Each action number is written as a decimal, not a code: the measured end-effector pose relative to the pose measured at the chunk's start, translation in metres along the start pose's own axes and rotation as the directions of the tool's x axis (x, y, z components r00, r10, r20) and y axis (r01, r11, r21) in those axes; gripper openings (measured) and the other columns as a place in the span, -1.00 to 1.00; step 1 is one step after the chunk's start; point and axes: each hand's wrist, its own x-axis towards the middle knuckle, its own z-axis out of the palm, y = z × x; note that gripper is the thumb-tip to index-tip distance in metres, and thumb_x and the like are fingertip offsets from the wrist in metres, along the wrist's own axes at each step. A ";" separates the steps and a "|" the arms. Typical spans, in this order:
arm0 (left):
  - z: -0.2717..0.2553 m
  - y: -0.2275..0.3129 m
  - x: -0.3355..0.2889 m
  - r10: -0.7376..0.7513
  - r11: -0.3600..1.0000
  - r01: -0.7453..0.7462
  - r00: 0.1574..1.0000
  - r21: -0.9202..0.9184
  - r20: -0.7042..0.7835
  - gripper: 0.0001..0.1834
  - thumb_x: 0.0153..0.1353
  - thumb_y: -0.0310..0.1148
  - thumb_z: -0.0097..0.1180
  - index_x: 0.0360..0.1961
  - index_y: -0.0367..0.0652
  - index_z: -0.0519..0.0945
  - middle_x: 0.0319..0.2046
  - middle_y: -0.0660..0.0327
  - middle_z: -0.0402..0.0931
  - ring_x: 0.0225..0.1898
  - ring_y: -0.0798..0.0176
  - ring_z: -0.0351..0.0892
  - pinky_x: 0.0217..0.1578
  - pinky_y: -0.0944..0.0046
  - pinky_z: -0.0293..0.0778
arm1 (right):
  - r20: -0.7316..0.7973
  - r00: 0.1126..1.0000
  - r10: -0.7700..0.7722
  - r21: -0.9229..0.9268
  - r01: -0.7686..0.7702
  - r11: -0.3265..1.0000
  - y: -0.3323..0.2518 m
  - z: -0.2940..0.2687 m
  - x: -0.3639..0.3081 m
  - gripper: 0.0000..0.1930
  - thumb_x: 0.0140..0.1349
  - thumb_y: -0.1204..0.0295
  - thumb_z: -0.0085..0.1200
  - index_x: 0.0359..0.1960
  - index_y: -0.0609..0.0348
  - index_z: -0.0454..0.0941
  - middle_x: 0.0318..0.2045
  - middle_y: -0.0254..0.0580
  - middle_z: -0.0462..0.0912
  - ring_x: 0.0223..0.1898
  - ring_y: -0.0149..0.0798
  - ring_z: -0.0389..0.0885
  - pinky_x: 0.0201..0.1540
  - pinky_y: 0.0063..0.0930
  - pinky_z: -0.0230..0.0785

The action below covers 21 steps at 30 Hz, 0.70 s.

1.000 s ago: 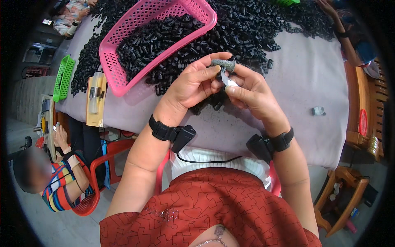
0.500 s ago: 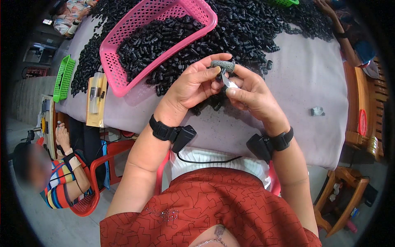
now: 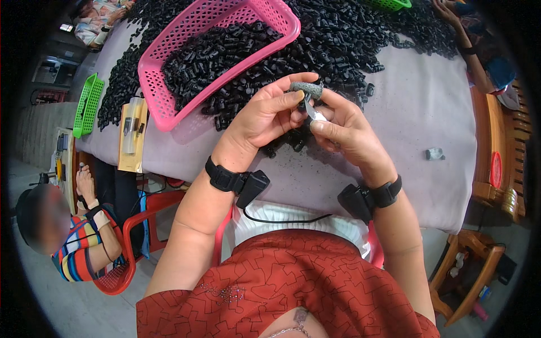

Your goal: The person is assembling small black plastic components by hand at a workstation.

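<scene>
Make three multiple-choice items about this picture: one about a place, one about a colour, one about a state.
1. Where does the pink basket stand?
A. on the floor
B. on the table, to the person's left
C. on a chair

2. What colour are the small plastic parts heaped on the table?
A. black
B. white
C. yellow

3. How is the grey handle held?
A. lying loose on the table
B. by the left hand alone
C. between the left hand and the right hand

Answers:
1. B, it rests on the grey table cover among the parts.
2. A, the whole heap is black.
3. C, fingers of both hands meet around it above the table.
</scene>
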 end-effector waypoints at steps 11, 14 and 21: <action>0.004 0.002 -0.003 0.021 0.993 -0.014 0.998 0.118 -0.059 -0.54 0.33 -0.42 0.07 0.22 -0.25 0.35 -0.25 0.28 0.57 -0.43 0.52 0.53 -0.36 0.52 0.53 | -0.045 0.998 0.033 -0.037 -0.035 0.999 0.001 0.001 0.002 -0.51 0.26 0.50 0.10 0.23 0.26 0.32 -0.30 -0.36 0.60 -0.53 -0.63 0.32 -0.55 -0.76 0.15; 0.013 0.005 -0.005 0.063 0.986 -0.048 0.994 0.162 -0.084 -0.55 0.31 -0.42 0.10 0.20 -0.25 0.37 -0.24 0.28 0.58 -0.45 0.54 0.54 -0.40 0.55 0.52 | -0.110 0.994 0.012 -0.049 -0.017 0.999 0.004 0.002 0.000 -0.54 0.26 0.50 0.09 0.20 0.27 0.35 -0.37 -0.41 0.55 -0.54 -0.62 0.32 -0.57 -0.76 0.14; 0.030 0.019 -0.013 0.363 0.872 -0.264 0.914 0.413 -0.181 -0.76 0.26 -0.45 0.16 -0.06 -0.26 0.58 -0.41 0.31 0.58 -0.48 0.50 0.54 -0.44 0.50 0.51 | -0.212 0.975 -0.065 -0.068 0.052 0.996 0.010 -0.006 0.001 -0.61 0.29 0.47 0.08 0.15 0.27 0.42 -0.50 -0.48 0.43 -0.58 -0.61 0.30 -0.60 -0.74 0.11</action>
